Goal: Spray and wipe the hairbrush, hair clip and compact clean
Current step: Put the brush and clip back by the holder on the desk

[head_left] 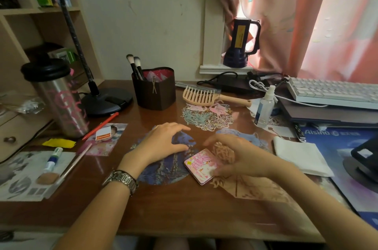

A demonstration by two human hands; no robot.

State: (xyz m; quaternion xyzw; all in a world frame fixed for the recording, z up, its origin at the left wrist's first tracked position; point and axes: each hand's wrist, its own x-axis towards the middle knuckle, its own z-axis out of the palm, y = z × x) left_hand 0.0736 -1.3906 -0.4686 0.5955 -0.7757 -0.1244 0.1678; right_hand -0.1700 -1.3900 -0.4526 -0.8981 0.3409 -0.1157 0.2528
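A pink patterned compact (199, 166) lies flat on the brown desk (163, 204) in front of me. My right hand (245, 157) curls around a brown mottled hair clip (223, 152), which sits between its fingers and thumb; the thumb tip rests at the compact's right edge. My left hand (163, 143) hovers just left of the compact with its fingers spread and nothing in it. A beige wide-tooth hairbrush (201, 97) lies farther back on the desk. To its right stands a clear spray bottle (264, 106). A folded white cloth (300, 155) lies to the right of my right hand.
A brown brush holder (155, 92) and a lamp base (106, 100) stand at the back. A steel tumbler (59, 102) is at the left, with a red pen (100, 126) and photos nearby. A white keyboard (335, 92) and a blue mat (343, 147) fill the right side.
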